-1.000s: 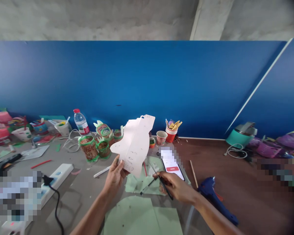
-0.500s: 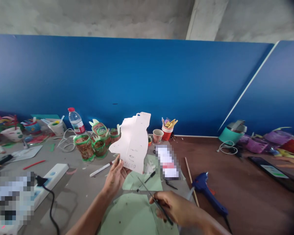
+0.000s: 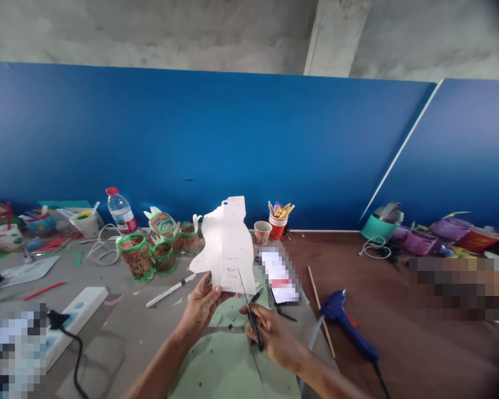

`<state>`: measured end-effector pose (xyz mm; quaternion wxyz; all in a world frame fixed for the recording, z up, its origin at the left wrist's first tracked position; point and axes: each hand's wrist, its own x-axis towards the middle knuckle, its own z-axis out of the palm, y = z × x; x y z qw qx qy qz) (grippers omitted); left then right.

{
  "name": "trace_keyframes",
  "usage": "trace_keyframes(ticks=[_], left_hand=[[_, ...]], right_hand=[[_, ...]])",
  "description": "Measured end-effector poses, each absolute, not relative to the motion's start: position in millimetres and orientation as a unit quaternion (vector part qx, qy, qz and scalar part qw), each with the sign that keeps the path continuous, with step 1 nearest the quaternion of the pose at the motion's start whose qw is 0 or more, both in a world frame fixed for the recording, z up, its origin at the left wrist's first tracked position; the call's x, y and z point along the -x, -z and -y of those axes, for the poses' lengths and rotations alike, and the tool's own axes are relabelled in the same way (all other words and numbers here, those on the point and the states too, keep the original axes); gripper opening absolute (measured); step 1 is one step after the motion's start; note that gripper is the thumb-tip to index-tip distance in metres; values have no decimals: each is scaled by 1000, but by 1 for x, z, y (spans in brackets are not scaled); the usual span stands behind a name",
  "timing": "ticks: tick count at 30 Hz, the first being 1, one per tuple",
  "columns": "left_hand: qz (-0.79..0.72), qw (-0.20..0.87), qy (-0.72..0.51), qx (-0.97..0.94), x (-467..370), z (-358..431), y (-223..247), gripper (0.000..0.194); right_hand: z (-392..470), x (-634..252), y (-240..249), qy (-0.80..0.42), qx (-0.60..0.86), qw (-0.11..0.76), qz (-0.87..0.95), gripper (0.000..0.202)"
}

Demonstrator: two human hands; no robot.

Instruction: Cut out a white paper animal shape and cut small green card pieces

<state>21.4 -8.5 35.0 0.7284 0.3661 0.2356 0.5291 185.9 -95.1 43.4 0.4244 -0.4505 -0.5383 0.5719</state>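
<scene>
A white paper cutout (image 3: pixel 224 244) with a curvy outline, a crease and small pencil marks stands upright over the table. My left hand (image 3: pixel 203 305) pinches its lower edge between thumb and fingers. In my right hand (image 3: pixel 270 332) is a pair of scissors (image 3: pixel 255 327) with dark handles. Their thin blades point up and lie in front of the cutout's lower right part; whether they touch the paper I cannot tell. Below both hands lies a sheet of pale green paper (image 3: pixel 216 366), with smaller green pieces behind it.
Left are a power strip (image 3: pixel 79 316), a white marker (image 3: pixel 170 291), brown-green decorated cups (image 3: pixel 137 257) and a bottle (image 3: pixel 122 213). Right are a phone (image 3: pixel 278 271), wooden stick (image 3: pixel 320 310), blue glue gun (image 3: pixel 349 324), paper cups (image 3: pixel 262 233) and a teal container (image 3: pixel 380 221). Another person's blurred hand is far right.
My right hand has brought the scissors up and left to the cutout. The cutout has turned more upright and faces me. The whole view has shifted slightly.
</scene>
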Motion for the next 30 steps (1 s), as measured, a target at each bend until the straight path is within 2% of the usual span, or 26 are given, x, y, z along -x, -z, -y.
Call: trace_keyframes(ticks=[16, 30], left_hand=[[-260, 722, -530, -361, -25, 6, -17, 44], [-267, 717, -519, -381, -24, 7, -19, 35]], right_hand=[[85, -166, -32, -559, 456, 485, 495, 58], [88, -170, -28, -545, 455, 484, 512, 43]])
